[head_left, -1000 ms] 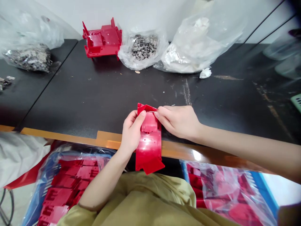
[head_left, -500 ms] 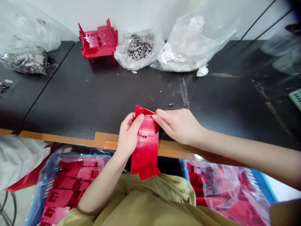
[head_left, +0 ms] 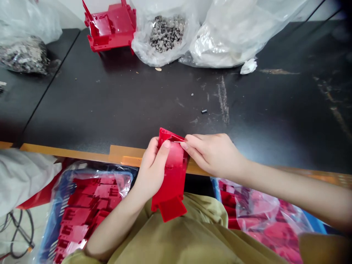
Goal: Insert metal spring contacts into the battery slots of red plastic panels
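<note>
Lap: olive shirt (head_left: 189,231) directly under the work, lower end of the part overhangs it.
Bins: blue crate (head_left: 56,209) at left holds a clear bag of stacked red parts (head_left: 88,209); second clear bag of red parts (head_left: 255,212) at right. Both within easy reach either side of the body.
Part: red moulded plastic panel (head_left: 172,176), held in the air, tilted, top end over the table edge, so nothing blocks its top corner.
Left hand (head_left: 150,170): narrow grip, thumb on the front face, fingers round the left side. Seems to be bracing the part.
Right hand (head_left: 214,156): narrow pinch at the top corner, fingertips (head_left: 189,141) on the upper edge. Thin pale sliver there, too small to identify.
Edge: orange strip (head_left: 123,156) along the black table (head_left: 110,106).
Table: small dark cylinder (head_left: 204,111), well ahead of the hands.
Back row: red assembled frame (head_left: 110,27), bag of metal clips (head_left: 166,33), white plastic bag (head_left: 220,40), bag of dark metal pieces (head_left: 23,55).
</note>
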`<move>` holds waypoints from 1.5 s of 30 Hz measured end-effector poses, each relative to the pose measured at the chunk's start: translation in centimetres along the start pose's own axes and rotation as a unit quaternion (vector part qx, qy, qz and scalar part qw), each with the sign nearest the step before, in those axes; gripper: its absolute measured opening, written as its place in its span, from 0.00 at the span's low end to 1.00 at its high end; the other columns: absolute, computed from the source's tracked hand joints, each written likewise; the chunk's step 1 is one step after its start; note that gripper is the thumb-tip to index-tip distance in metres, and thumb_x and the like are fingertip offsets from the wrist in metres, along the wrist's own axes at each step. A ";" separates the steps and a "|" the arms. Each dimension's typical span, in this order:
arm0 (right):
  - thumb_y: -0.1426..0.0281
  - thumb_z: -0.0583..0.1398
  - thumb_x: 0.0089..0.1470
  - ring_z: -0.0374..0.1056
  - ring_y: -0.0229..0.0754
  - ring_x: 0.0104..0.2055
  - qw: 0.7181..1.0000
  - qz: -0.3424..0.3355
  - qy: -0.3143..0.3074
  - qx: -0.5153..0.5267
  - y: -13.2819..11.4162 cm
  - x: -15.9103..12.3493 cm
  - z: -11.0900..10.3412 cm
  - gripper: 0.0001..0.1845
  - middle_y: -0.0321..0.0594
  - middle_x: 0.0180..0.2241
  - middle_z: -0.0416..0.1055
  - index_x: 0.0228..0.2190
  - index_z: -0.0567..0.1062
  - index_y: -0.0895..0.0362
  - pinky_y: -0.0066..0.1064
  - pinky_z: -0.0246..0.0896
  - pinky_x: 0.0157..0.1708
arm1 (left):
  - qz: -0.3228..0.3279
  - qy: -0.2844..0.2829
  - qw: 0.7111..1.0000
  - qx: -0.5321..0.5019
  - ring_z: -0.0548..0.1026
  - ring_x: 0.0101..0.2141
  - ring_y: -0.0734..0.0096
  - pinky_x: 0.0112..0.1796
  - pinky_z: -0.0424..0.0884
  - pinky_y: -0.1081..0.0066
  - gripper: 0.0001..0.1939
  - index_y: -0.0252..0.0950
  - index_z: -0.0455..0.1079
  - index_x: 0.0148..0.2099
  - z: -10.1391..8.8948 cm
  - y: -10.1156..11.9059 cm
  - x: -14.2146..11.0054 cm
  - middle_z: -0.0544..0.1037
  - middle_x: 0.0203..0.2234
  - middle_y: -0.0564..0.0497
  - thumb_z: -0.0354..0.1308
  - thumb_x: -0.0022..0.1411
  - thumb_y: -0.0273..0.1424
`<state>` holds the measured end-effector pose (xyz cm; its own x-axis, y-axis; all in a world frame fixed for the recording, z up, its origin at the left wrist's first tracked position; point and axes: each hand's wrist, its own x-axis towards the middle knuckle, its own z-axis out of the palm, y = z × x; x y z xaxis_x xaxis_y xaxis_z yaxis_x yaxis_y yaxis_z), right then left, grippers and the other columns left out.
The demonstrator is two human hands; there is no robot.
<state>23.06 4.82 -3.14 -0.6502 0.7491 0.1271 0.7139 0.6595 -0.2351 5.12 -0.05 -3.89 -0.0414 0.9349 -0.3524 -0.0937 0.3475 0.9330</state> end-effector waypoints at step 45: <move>0.63 0.43 0.68 0.59 0.37 0.22 0.994 0.014 0.000 -0.108 -0.6 0.0 0.5 0.26 0.41 0.23 0.68 0.27 0.73 0.57 0.32 0.33 0.23 | 0.026 0.026 0.999 0.015 0.70 0.26 0.75 0.30 0.68 0.75 0.07 0.38 0.70 0.37 0.6 0.2 1.3 0.72 0.25 0.56 0.58 0.65 0.36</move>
<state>22.53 4.36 -3.50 -0.6286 0.7678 0.1239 0.7715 0.6357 -0.0259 5.63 1.29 -4.17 -0.0973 0.9471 -0.3060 -0.0597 0.3013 0.9516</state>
